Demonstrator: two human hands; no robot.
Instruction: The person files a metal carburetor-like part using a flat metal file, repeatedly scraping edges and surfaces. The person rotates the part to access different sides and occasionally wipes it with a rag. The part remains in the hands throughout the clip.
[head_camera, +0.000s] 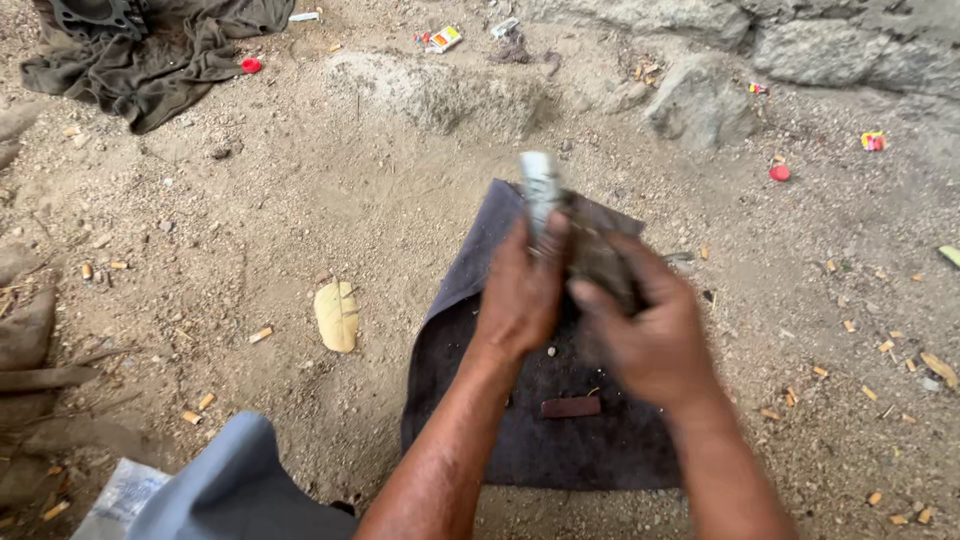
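My left hand (520, 295) grips a pale metal cylindrical part (540, 190) that sticks up past my fingers. My right hand (650, 335) is pressed against it, holding a dirty grey rag (598, 255) wrapped around the part's lower end. Both hands hover over a dark cloth (560, 440) spread on the sandy ground. A small reddish-brown flat piece (570, 407) lies on that cloth below my hands.
A yellow dry leaf (337, 315) lies left of the cloth. An olive-green rag (160, 60) with a dark metal part (95, 15) is at top left. Rocks (700, 100) line the top right. Red caps (780, 173), cigarette butts and litter are scattered about. My knee (230, 490) shows at bottom left.
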